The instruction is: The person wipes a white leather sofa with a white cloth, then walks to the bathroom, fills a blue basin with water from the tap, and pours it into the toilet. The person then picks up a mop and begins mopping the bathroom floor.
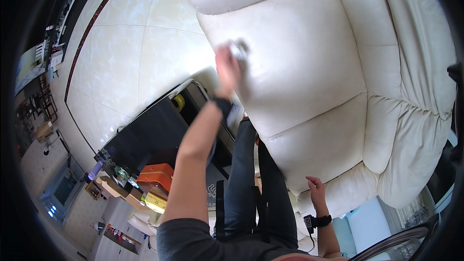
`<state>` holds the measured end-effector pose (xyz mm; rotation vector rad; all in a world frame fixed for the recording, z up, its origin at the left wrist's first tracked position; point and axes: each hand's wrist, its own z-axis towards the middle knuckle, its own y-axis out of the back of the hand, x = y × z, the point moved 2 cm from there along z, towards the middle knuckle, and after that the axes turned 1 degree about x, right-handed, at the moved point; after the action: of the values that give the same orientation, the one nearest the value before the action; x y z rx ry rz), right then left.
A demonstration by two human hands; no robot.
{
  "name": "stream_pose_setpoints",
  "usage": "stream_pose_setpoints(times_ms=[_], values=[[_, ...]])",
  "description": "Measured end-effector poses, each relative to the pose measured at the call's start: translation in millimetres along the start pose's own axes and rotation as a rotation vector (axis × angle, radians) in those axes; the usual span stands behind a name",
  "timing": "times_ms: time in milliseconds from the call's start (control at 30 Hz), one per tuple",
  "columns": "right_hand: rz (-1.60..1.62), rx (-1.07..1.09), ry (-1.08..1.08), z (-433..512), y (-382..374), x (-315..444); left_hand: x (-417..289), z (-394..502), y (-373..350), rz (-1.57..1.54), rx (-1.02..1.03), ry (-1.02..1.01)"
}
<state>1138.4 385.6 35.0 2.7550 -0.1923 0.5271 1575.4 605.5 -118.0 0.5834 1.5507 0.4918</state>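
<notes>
My left hand [227, 66], blurred, is over the near edge of a cream leather sofa seat cushion [304, 54]. Its fingers are closed around a small whitish object [239, 50], too blurred to name, at the cushion's surface. A dark band circles that wrist. Lower right, my right hand [316, 189] hangs by the sofa's lower end with nothing in it, its fingers loosely apart. On that wrist sits a black strap with a small device [309, 222] and a cable.
Left of my legs stands a dark-topped table [145, 141] with a metal rail, bearing an orange case [156, 174], a yellow box [156, 203] and a cardboard box [123, 193]. Glossy pale floor tiles [119, 50] extend beyond it. More light seating lies behind me.
</notes>
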Motion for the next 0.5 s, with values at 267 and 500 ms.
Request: stream_pose_setpoints(times_ms=[267,500], values=[[-0.09,0.029,0.006,1,-10,-9,6,-69,-57,0.048,0.038,-0.175],[-0.105,0.022,0.108,-8,-6,27,-9,-156,-20,-0.076,0.376,-0.312]])
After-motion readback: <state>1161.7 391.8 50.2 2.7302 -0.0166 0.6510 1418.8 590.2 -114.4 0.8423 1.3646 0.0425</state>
